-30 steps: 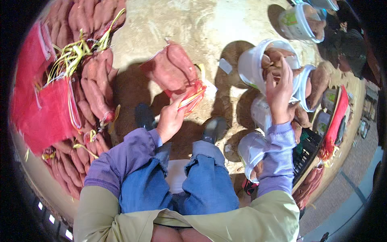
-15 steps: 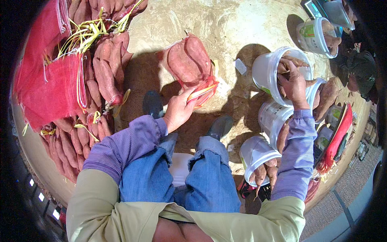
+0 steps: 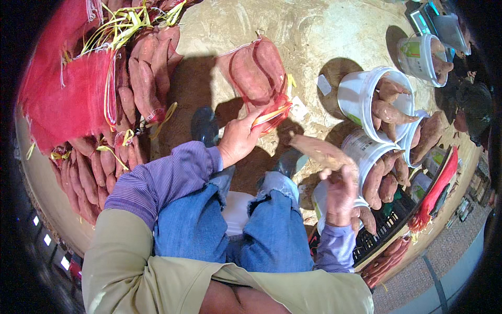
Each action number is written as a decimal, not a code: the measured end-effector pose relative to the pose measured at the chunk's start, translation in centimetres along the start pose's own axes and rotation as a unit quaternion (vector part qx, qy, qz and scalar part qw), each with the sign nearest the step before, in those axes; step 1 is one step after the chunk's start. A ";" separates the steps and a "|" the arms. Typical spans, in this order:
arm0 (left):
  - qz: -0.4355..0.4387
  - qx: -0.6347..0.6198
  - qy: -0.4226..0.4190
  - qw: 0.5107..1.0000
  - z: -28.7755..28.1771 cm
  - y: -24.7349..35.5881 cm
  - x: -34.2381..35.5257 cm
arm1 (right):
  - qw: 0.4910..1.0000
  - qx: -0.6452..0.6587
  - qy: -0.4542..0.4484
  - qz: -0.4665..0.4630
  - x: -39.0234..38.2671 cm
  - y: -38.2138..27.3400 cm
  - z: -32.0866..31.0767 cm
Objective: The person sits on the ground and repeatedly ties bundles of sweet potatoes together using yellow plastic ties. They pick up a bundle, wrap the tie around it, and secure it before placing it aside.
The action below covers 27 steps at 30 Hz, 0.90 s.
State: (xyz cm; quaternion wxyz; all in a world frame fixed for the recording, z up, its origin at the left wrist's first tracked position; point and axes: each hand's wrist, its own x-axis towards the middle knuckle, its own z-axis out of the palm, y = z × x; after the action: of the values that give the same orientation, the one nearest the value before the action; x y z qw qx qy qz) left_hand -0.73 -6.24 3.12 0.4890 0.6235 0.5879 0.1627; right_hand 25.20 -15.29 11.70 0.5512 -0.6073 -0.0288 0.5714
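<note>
My left hand (image 3: pixel 241 137) is closed on the gathered mouth of a red mesh bag (image 3: pixel 277 111), in front of me on the ground. Large sweet potatoes (image 3: pixel 250 76) lie inside that bag. To its right, my right hand (image 3: pixel 342 194) grips a single sweet potato (image 3: pixel 320 149), held above the ground near my right boot (image 3: pixel 289 161). The hand is slightly blurred. Just behind it stands a white bucket (image 3: pixel 320 204), partly hidden by my hand and sleeve. A larger white bucket (image 3: pixel 351 95) farther off holds several sweet potatoes (image 3: pixel 393 111).
At the left are a pile of bagged sweet potatoes (image 3: pixel 146 78), an outspread red mesh (image 3: pixel 78 104) and yellow ties (image 3: pixel 123 26). More buckets stand on the right, one (image 3: pixel 410 55) near a scale (image 3: pixel 421 21). A black crate (image 3: pixel 381 230) and red mesh (image 3: pixel 431 193) lie nearer me.
My right hand has come out of the large bucket with a sweet potato, moving left and toward me. The left hand still holds the mesh bag. The whole view has shifted slightly.
</note>
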 end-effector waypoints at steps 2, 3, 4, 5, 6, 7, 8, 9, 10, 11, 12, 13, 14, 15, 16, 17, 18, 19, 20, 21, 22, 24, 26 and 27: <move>-0.012 0.023 -0.020 0.999 0.1 0.0 -0.3 | 0.994 0.061 -0.015 0.092 0.7 3.7 -0.7; -0.009 0.027 -0.020 0.999 0.0 0.0 -0.5 | 0.990 0.066 -0.014 0.121 1.1 5.0 -0.1; -0.002 0.028 -0.021 0.999 0.0 0.0 -0.6 | 0.987 0.069 -0.010 0.146 1.5 6.0 0.6; 0.005 0.028 -0.022 0.999 0.1 0.0 -0.7 | 0.980 0.099 -0.014 0.170 2.2 7.2 0.8; 0.010 0.028 -0.024 0.999 0.2 0.0 -0.8 | 0.972 0.129 -0.016 0.194 2.7 8.2 1.1; 0.012 -0.014 -0.026 0.999 0.0 0.3 -1.0 | 0.973 0.132 -0.038 0.187 3.1 8.9 2.1; 0.025 0.000 -0.024 0.999 -0.1 0.2 -1.0 | 0.968 0.148 -0.040 0.198 3.8 9.8 2.4; 0.038 0.012 -0.022 0.999 -0.3 0.0 -1.0 | 0.963 0.162 -0.065 0.207 4.3 10.3 3.3; 0.052 0.024 -0.020 0.998 -0.3 0.0 -0.9 | 0.956 0.176 -0.091 0.215 4.8 10.6 4.0; 0.009 0.031 -0.045 0.998 -0.3 0.1 -1.0 | 0.950 0.198 -0.094 0.224 5.4 11.2 4.0; 0.018 0.030 -0.039 0.999 -0.2 -0.1 -1.2 | 0.952 0.202 -0.094 0.211 5.8 11.6 4.1; 0.028 0.028 -0.034 0.999 0.0 -0.4 -1.4 | 0.954 0.206 -0.094 0.198 6.1 11.8 4.2; 0.038 0.027 -0.028 0.999 0.0 -0.6 -1.5 | 0.955 0.210 -0.093 0.185 6.4 11.8 4.1; 0.036 0.018 -0.034 0.999 -0.3 -0.3 -1.4 | 0.954 0.221 -0.110 0.172 6.2 11.4 4.2; 0.018 0.021 -0.044 0.999 -0.7 -0.1 -1.5 | 0.952 0.213 -0.112 0.190 6.0 11.2 4.6; 0.000 0.024 -0.054 0.998 -1.0 0.2 -1.6 | 0.949 0.206 -0.115 0.209 5.7 11.0 5.1; -0.012 0.025 -0.066 0.997 -1.1 0.4 -1.6 | 0.948 0.198 -0.115 0.221 5.5 10.8 5.5; 0.011 0.009 -0.044 0.999 -1.0 0.4 -1.7 | 0.947 0.181 -0.153 0.217 5.6 11.0 6.2; 0.023 0.001 -0.036 0.999 -0.9 0.2 -1.7 | 0.943 0.170 -0.168 0.232 6.0 11.4 7.0; 0.038 -0.008 -0.031 0.999 -0.4 0.1 -1.5 | 0.941 0.169 -0.194 0.219 6.8 12.3 7.4; 0.049 -0.016 -0.025 0.998 -0.1 0.0 -1.6 | 0.937 0.168 -0.221 0.211 7.4 12.9 8.5; 0.052 -0.009 -0.033 0.998 -0.1 -0.3 -1.9 | 0.943 0.133 -0.253 0.168 8.0 13.3 11.1; 0.054 -0.012 -0.038 0.998 -0.6 -0.5 -2.1 | 0.937 0.169 -0.268 0.150 8.4 14.2 12.9; 0.056 -0.011 -0.040 0.998 -0.8 -0.5 -2.1 | 0.945 0.172 -0.241 0.142 8.5 15.1 13.6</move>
State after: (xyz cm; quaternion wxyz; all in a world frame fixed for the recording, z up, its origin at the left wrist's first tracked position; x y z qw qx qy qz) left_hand -2.17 -7.92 3.85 0.5094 0.6557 0.5304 0.1711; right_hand 9.28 -6.89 -0.96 0.5373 -0.3451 0.0248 0.7692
